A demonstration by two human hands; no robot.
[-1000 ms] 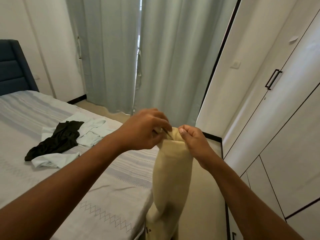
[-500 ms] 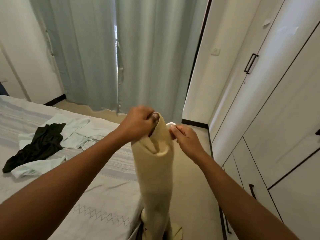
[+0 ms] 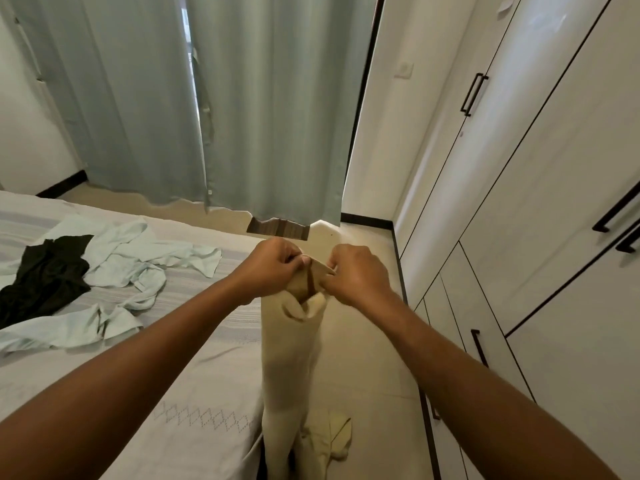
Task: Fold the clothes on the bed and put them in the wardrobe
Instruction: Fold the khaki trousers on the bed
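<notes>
A long cream-yellow knit garment [image 3: 294,358] is being held up by its top edge in the gap between the bed and the wardrobe, pinched by the left hand [image 3: 273,268] and the right hand [image 3: 356,271], both of which are closed tightly on the cloth. Compared with a second ago, the hands are being drawn slightly apart at the top edge, and the opening there is being spread, which suggests the piece is being straightened for folding rather than folded yet. The garment is hanging in a narrow column, its lower end being bunched on the pale floor [image 3: 367,358] near the bed's corner. On the striped grey bed [image 3: 194,393] to the left, a crumpled pale blue garment [image 3: 138,265] and a black garment [image 3: 45,282] are being left unfolded. The tall white wardrobe [image 3: 554,202] on the right is being kept shut.
</notes>
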